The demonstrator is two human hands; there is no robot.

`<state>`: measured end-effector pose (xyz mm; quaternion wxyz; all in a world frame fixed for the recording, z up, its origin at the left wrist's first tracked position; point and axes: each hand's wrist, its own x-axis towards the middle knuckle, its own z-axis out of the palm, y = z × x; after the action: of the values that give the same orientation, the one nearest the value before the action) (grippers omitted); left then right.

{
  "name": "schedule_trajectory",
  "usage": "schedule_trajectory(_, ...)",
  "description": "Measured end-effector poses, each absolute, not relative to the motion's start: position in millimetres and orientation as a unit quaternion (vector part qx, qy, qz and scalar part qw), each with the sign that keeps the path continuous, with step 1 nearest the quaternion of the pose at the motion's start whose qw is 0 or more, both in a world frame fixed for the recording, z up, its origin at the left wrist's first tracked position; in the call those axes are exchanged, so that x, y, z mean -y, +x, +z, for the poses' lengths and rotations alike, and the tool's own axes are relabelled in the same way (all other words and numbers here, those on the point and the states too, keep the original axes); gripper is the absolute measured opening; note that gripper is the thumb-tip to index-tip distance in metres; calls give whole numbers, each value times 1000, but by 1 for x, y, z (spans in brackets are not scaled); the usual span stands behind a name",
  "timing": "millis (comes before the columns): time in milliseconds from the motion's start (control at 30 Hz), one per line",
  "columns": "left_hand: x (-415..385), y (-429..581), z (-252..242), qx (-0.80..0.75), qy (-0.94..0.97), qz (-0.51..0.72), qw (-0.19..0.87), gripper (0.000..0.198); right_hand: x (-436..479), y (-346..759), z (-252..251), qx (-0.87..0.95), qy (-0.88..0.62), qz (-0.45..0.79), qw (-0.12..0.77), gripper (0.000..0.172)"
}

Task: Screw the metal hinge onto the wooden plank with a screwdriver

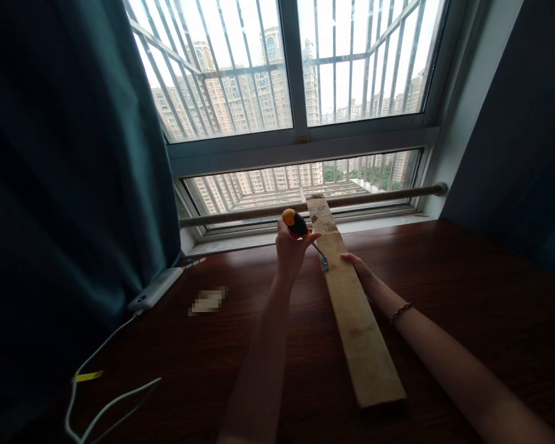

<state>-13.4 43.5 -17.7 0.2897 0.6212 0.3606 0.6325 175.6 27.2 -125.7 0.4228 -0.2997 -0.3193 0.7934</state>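
Observation:
My left hand (290,250) is closed around the black and orange handle of a screwdriver (296,222). The screwdriver's shaft slants down to a small metal hinge (324,263) on the left edge of a long wooden board (354,320). I cannot make out whether the tip sits in a screw. My right hand (358,271) grips the board's right edge, the thumb lying on its top face and the other fingers hidden by the board. The board's far end reaches up by the window rail.
A dark brown wooden table (444,296) lies under the board. To the left are a white power bank (157,288), a white cable (92,351), a yellow strip (89,376) and a blurred-out flat item (208,302). A metal rail (383,196) crosses before the window, beside a dark curtain (74,154).

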Motion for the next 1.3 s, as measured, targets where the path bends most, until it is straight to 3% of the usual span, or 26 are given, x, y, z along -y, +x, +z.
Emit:
schedule_trajectory(233, -37, -10, -8, -304, 622, 637, 339, 31, -27, 175, -123, 313, -322, 788, 423, 46)
schedule_trajectory(633, -38, 8, -30, -362, 572, 691, 254, 35, -29, 174, -123, 306, -332, 789, 417, 47)
schedule_trajectory(1000, -46, -3, -24, -281, 676, 604, 315, 35, -30, 176, -128, 302, -312, 798, 417, 47)
schedule_trajectory(1300, -42, -4, -21, -340, 643, 636, 256, 26, -22, 169, -116, 309, -348, 774, 429, 47)
